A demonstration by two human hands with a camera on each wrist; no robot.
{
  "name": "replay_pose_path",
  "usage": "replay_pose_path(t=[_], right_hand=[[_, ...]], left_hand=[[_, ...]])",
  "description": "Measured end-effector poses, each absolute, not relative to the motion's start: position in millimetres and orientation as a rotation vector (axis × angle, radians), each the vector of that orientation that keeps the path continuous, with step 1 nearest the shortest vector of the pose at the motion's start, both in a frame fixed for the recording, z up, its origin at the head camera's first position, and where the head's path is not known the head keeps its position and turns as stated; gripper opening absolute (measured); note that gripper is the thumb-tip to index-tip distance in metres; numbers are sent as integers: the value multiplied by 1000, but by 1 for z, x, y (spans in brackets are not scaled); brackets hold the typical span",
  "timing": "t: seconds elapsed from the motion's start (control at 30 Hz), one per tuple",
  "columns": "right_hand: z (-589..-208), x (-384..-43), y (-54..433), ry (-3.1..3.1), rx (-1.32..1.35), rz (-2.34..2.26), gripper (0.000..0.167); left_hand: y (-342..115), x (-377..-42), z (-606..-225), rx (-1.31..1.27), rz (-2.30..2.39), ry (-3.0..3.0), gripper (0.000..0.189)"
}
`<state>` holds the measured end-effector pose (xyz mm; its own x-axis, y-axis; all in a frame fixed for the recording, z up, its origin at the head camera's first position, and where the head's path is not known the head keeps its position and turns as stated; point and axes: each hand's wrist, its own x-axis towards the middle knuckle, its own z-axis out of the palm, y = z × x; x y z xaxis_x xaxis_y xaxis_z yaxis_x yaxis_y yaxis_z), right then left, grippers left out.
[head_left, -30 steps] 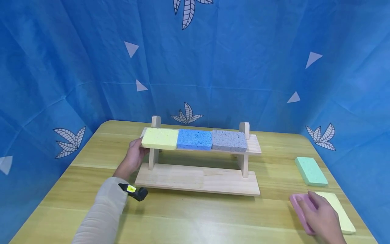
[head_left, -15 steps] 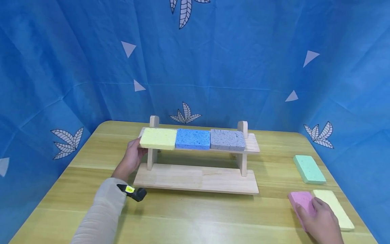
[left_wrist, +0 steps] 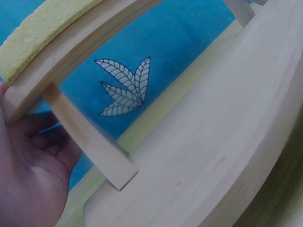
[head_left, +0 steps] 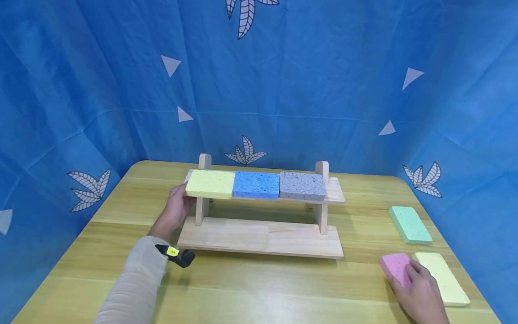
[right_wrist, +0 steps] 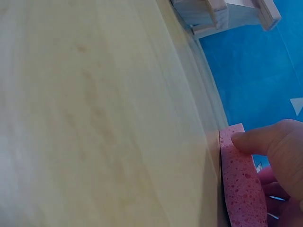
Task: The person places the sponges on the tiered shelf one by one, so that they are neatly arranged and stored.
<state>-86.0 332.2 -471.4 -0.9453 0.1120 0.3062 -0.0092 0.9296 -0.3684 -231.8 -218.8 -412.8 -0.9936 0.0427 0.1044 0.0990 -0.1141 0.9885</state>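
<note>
At the left end of a two-tier wooden rack (head_left: 259, 236), my left hand (head_left: 176, 209) grips the upper board. In the left wrist view its fingers curl beneath that board, beside the upright. A yellow sponge (head_left: 210, 183), a blue sponge (head_left: 256, 184) and a grey sponge (head_left: 302, 185) lie side by side on the upper tier. At the right of the table, my right hand (head_left: 422, 292) holds a pink sponge (head_left: 394, 265) between thumb and fingers. The right wrist view shows the thumb on one face of the pink sponge (right_wrist: 241, 184), close to the tabletop.
A pale yellow sponge (head_left: 443, 281) lies just right of the pink one. Farther back, near the table's right edge, is a mint green sponge (head_left: 410, 225). A blue patterned curtain (head_left: 323, 90) surrounds the wooden table (head_left: 259, 292) at the back and sides.
My right hand has shifted slightly left with the pink sponge, and its fingers have changed their hold on it. My left hand stays on the rack.
</note>
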Motion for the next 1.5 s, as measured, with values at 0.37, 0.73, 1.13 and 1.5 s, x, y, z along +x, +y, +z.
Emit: replay_pose_path(t=[0.37,0.73,1.13,1.5], right_hand=[[-471,-88,324,-2781,-121,491,55],[-470,-91,321,-2772,-83,550,56],[-443,-96,296,-2706,-21,708,57],[-415,-99,257,-2548,174,848,53]], left_hand=[[-219,-232,-413,-152,-2318,-2060,34],[-219,-233,-416,-148,-2317,-2056,34],[-219,-232,-414,-132,-2301,-2085,34],[-218,-233,-414,-115,-2347,-2038,32]])
